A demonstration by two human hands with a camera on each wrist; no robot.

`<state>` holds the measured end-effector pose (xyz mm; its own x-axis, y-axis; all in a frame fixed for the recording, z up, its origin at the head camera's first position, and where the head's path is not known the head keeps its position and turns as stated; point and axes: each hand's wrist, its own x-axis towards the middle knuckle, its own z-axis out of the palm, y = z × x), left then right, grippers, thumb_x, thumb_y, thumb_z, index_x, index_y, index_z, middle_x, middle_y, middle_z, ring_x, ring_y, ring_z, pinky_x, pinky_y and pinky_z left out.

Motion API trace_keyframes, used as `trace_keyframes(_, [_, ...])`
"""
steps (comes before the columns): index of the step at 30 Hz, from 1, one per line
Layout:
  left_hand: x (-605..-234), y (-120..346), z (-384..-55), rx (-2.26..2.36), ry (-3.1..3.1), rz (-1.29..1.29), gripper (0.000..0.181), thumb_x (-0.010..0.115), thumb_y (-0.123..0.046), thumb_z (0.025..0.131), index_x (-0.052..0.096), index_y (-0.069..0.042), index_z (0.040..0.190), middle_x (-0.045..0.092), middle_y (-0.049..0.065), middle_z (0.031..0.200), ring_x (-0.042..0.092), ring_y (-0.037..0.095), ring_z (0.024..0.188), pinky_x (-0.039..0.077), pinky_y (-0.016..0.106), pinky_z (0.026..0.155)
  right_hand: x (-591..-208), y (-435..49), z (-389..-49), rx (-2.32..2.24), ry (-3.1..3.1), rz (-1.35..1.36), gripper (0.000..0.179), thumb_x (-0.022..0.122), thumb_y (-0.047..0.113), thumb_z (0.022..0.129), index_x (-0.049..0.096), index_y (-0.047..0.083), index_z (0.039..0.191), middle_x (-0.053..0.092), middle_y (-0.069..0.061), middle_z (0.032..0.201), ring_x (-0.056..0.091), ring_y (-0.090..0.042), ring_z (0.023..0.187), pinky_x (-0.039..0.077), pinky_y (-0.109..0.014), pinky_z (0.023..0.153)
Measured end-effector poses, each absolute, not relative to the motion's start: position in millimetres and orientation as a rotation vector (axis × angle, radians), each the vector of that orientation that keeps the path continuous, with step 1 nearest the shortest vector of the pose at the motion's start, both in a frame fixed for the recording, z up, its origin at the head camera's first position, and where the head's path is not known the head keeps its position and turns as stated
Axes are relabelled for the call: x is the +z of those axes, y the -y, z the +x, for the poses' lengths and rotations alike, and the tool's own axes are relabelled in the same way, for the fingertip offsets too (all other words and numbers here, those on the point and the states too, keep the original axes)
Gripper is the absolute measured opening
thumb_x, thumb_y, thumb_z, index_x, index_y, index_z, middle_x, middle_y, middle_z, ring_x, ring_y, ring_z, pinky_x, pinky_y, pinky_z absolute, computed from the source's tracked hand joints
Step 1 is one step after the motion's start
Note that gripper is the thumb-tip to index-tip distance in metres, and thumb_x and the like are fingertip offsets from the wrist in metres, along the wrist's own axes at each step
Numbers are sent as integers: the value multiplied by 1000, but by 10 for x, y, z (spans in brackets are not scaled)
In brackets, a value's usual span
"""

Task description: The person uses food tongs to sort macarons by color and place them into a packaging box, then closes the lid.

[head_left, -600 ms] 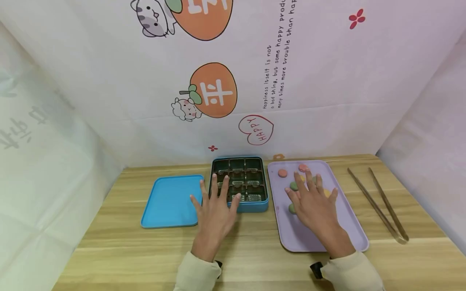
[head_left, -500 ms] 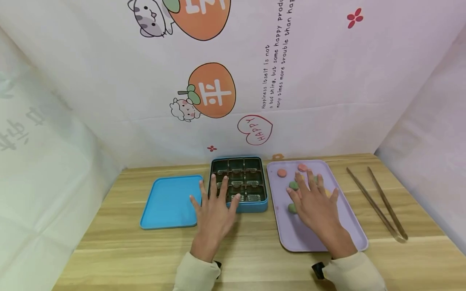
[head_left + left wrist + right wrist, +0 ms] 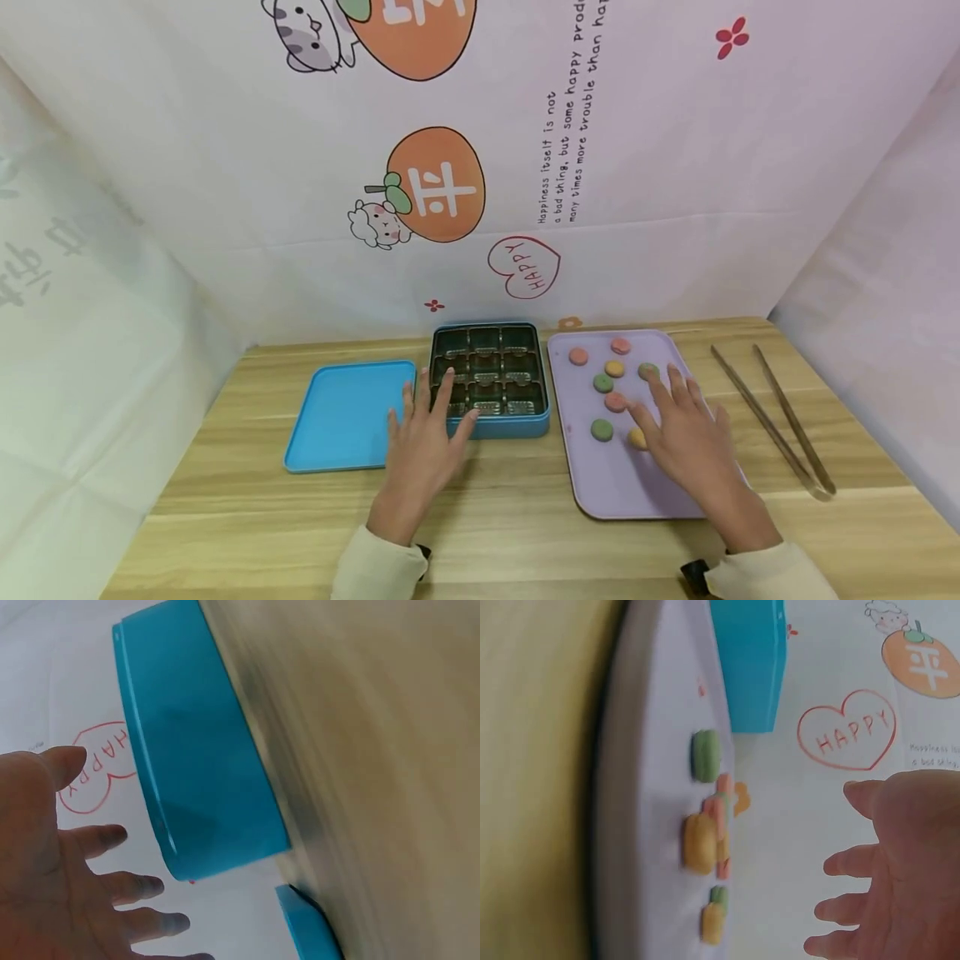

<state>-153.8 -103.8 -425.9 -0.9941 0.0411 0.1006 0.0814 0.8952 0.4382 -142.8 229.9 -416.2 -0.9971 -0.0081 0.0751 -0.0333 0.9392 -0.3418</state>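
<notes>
My left hand [image 3: 422, 450] hovers with spread fingers over the front left corner of a blue tin box [image 3: 510, 427]; a dark insert [image 3: 486, 367] with several compartments lines it. In the left wrist view the hand [image 3: 45, 877] is above the tin's rim, holding nothing. Over the right part of a lilac tray [image 3: 607, 492], my right hand [image 3: 686, 437] hangs with its fingers extended. Several macarons lie on that tray, among them a green macaron [image 3: 602, 430], a pink macaron [image 3: 578, 357] and a yellow macaron [image 3: 700, 844]. The right hand partly covers another yellow macaron [image 3: 637, 438].
Left of the tin lies its flat blue lid [image 3: 348, 417]. Metal tongs [image 3: 806, 433] rest on the wooden table [image 3: 510, 533] right of the tray, arms pointing away. A printed white cloth [image 3: 637, 275] stands behind the table, with more cloth at both sides.
The right hand has shifted to the right, uncovering more macarons on the tray. My left hand has moved slightly left. The tin, lid, tray and tongs stay in place.
</notes>
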Motion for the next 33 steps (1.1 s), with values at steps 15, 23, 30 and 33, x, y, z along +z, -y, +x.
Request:
trace_keyframes(15, [-4324, 1242, -1636, -1189, 2907, -117, 79, 68, -46, 101, 28, -34, 168, 14, 14, 176, 29, 48, 155, 40, 72, 110, -4273, -2832, -1375, 666, 2990, -39, 78, 44, 47, 112, 32, -14, 157, 27, -46, 157, 33, -69, 138, 33, -80, 104])
trace_keyframes(23, [-4350, 1311, -1685, -1325, 2866, -142, 81, 75, -38, 98, 32, -28, 167, 15, 17, 175, 24, 48, 157, 36, 71, 114, -4281, -3172, -1347, 656, 2957, -181, 79, 50, 53, 108, 38, -7, 157, 32, -39, 159, 40, -72, 128, 40, -80, 91])
trace_keyframes(30, [-4362, 1339, -1700, -1370, 2857, -133, 80, 75, -33, 98, 34, -29, 166, 14, 15, 176, 19, 45, 159, 35, 70, 116, -4363, -3491, -1342, 558, 2928, -211, 78, 56, 51, 107, 41, -11, 153, 38, -44, 151, 40, -74, 124, 39, -80, 93])
trace_keyframes(33, [-4350, 1344, -1703, -1388, 2855, -126, 79, 75, -32, 98, 35, -30, 166, 14, 13, 176, 18, 44, 160, 34, 70, 117, -4389, -3615, -1352, 526, 2938, -243, 80, 56, 51, 106, 41, -14, 150, 41, -46, 146, 43, -74, 120, 42, -78, 87])
